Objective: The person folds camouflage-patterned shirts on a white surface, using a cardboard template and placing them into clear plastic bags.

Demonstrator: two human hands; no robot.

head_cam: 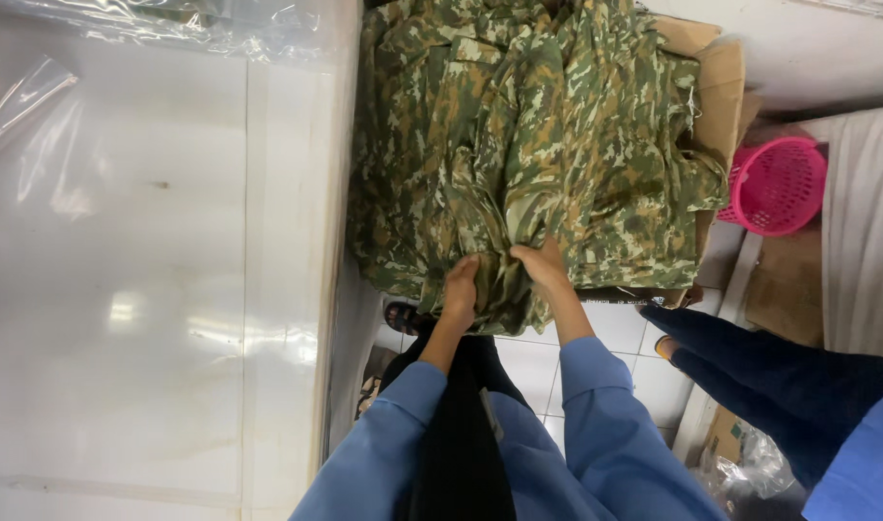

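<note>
Two bare hands grip the near edge of a stack of camouflage garments [528,145]. The left hand [461,287] is closed on a fold of the green-and-tan cloth at the lower front of the stack, fingers curled into the fabric. The right hand [541,262] sits just beside it, fingers buried in the same bunched fold, so both hands hold cloth. Both forearms wear light blue sleeves [596,386].

Position of the stack: it lies on flattened brown cardboard [721,87], to the right of a white table [152,289] covered with clear plastic sheeting [36,92]. The stack's near edge hangs above a white tiled floor [644,357]. Its left side touches the table's edge.

Adjacent items: a pink mesh basket [777,185] stands to the right of the cardboard, near but apart from the garments. A second person, seen only as a dark blue trouser leg [779,381] and a blue sleeve, stands at the lower right. A sandalled foot [401,316] shows on the floor just below the left hand.
</note>
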